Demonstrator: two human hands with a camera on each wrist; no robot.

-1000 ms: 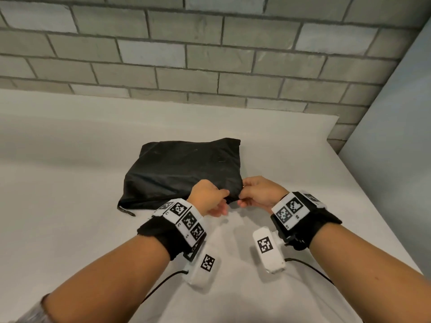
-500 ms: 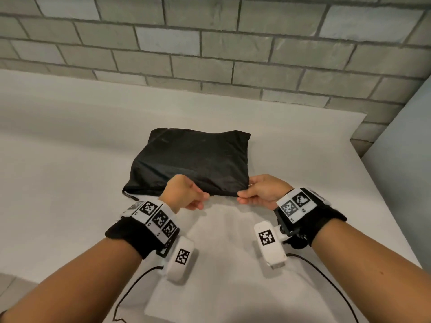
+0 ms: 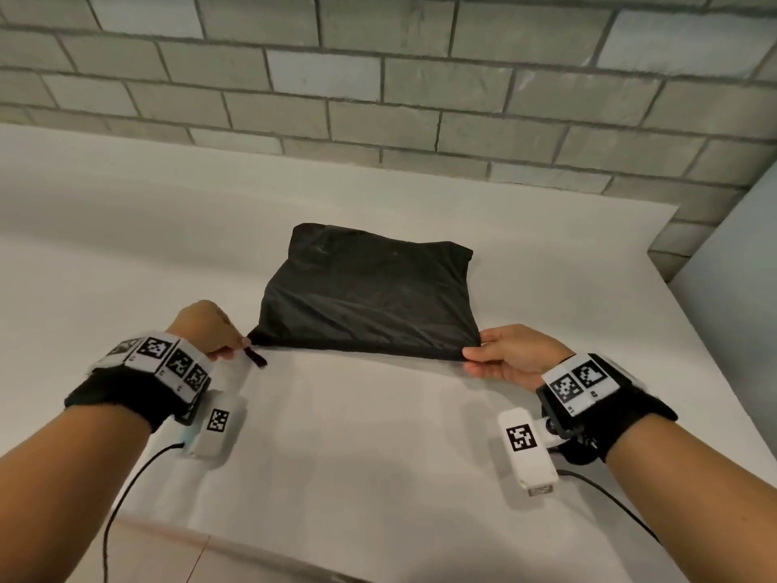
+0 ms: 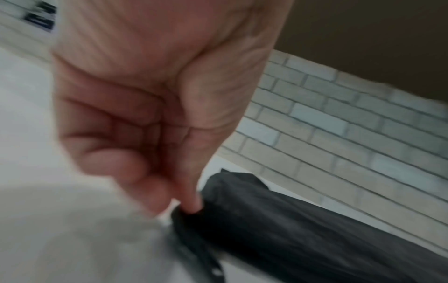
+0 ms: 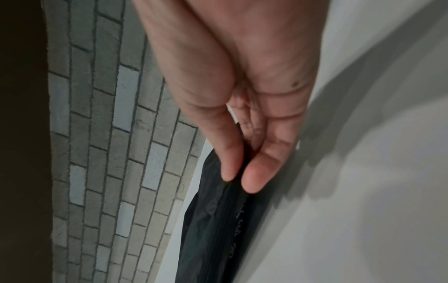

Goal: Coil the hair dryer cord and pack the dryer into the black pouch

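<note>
Nearest you, wrist cameras and their black cables trail over the white surface (image 3: pixel 378 456). Your left hand (image 3: pixel 202 326) pinches the zipper pull (image 3: pixel 256 357) at the near-left corner of the black pouch (image 3: pixel 370 296), other fingers curled in. Your right hand (image 3: pixel 511 355) pinches the near-right corner, thumb on top, fingers beneath the seam.

The pouch lies flat between your hands, bulging, its zip apparently run closed along the near edge. The hair dryer and cord are not visible; judging by the bulge, they are likely inside, so the task looks close to finished.

Risks: if the slider is short of its stop, the mouth may gape when you let go. Pulling harder against the anchored right corner could snag thin fabric or a stray cord loop in the teeth. Beyond: bare surface, then the grey brick wall (image 3: pixel 378 77).
</note>
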